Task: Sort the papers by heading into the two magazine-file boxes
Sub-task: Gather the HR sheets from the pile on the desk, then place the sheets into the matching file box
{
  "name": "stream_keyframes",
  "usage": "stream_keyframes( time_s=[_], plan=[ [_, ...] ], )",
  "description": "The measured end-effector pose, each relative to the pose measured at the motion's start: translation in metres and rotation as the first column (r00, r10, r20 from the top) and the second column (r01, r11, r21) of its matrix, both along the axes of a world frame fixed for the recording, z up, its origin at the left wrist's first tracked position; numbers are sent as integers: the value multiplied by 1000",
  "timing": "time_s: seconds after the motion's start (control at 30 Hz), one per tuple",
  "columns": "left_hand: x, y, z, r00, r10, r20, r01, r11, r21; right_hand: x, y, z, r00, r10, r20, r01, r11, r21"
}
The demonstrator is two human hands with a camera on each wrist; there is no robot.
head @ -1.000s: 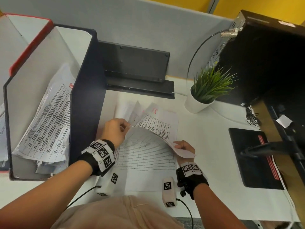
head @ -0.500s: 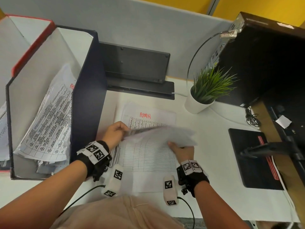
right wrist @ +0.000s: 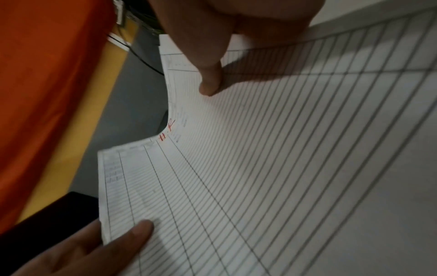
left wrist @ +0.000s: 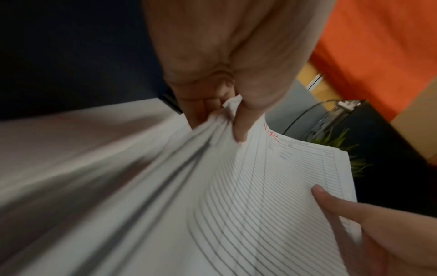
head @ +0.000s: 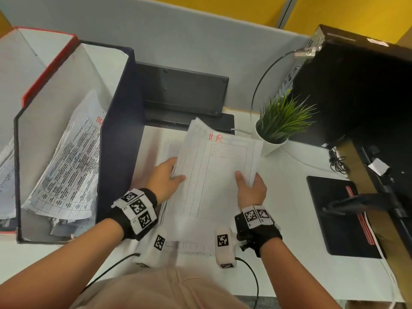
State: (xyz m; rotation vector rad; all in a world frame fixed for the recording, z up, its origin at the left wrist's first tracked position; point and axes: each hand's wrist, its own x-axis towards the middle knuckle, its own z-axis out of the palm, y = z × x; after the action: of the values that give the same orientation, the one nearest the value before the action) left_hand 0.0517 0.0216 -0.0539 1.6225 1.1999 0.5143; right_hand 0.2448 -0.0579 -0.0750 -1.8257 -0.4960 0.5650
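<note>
1. The white desk (head: 289, 197) carries everything; places below are given from the dark blue magazine-file box (head: 120, 152) standing at its left side.
2. The dark blue box holds curled printed sheets (head: 66, 170) with red lettering at the top, leaning against its inner wall.
3. To the left of that box, touching it, stands the red-edged magazine-file box (head: 46, 68), which also holds paper at the picture's left edge.
4. Just right of the blue box, a stack of papers (head: 214, 175) is lifted and tilted above more sheets lying flat on the desk; its top sheet is a ruled table with a red handwritten heading that reads "HR".
5. Behind the papers, beside the blue box's far end, a black stand (head: 182, 90) sits against the grey partition.
6. Further right stand a potted green plant (head: 281, 123) and, well apart, a black pad with a red stripe (head: 341, 217).
7. The left hand (head: 165, 177) grips the stack's left edge, thumb on top and fingers curled beneath, as the left wrist view shows.
8. The right hand (head: 249, 188) pinches the stack's right edge, thumb lying on the top sheet and fingers hidden beneath.
</note>
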Motion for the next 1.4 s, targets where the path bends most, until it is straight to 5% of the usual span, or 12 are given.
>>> stream_keyframes(
  time_s=[0.27, 0.43, 0.6, 0.83, 1.1, 1.4],
  plan=[
    [-5, 9, 53, 908, 118, 402, -225, 947, 230, -11, 13, 70, 993, 94, -67, -47, 859, 510],
    [-4, -10, 28, 912, 193, 363, -246, 963, 107, -30, 7, 52, 977, 163, -140, -98, 918, 385],
    [-1, -4, 27, 868, 264, 420, -321, 945, 69, -29, 12, 57, 978, 131, -163, -45, 893, 447],
    [6, -2, 15, 915, 310, 260, -321, 947, 2, -41, 9, 38, 973, 185, -135, -138, 944, 300],
    [-13, 10, 85, 925, 283, 253, -321, 939, 124, -26, 17, 67, 966, 259, -27, -233, 907, 352],
    [-158, 41, 168, 921, 363, 139, -388, 887, 252, -17, 4, 16, 894, 444, 58, -448, 881, 155]
  ],
)
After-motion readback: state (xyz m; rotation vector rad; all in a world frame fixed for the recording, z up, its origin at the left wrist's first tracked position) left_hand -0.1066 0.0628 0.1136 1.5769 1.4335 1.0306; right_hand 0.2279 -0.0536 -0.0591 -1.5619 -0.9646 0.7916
